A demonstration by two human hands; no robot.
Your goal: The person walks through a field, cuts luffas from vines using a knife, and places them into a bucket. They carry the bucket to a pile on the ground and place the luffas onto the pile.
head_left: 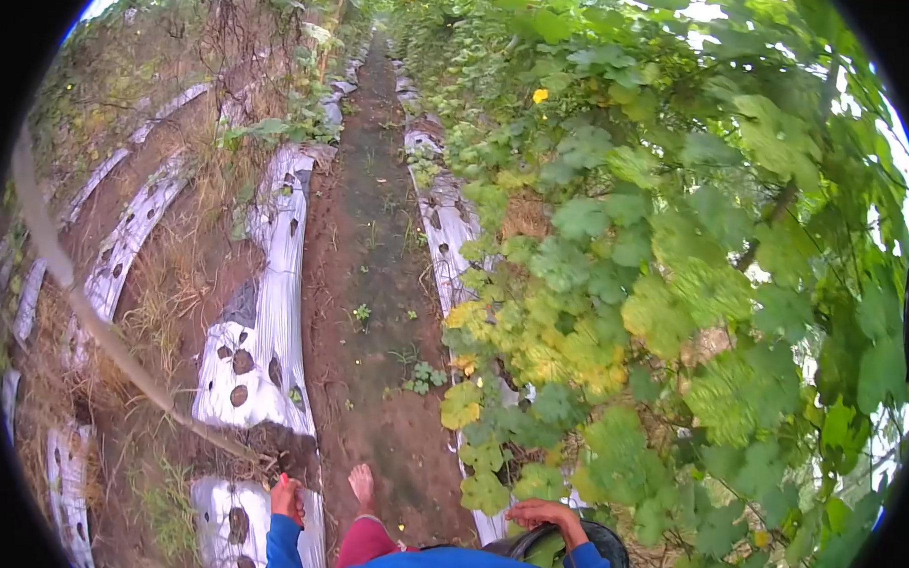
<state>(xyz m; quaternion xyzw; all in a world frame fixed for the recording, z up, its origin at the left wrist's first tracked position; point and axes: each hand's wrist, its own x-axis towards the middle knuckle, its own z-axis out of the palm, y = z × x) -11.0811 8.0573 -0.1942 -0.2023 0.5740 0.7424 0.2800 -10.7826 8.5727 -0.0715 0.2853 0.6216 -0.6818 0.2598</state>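
Note:
My left hand [287, 498] is closed at the bottom of the view, left of my bare foot, with the small end of something red [285, 477] showing above its fingers. My right hand [545, 513] rests over the rim of a dark bucket [620, 556], its fingers together and bent, and what lies under them is hidden. Green contents [545, 550] show inside the bucket. Blue sleeves cover both forearms.
A dirt path [374, 281] runs ahead between strips of holed plastic mulch [282, 268]. Dense leafy vines [674, 292] fill the right side. A long pole or stem [122, 348] slants across the left, over dry grass. My bare foot [363, 484] stands on the path.

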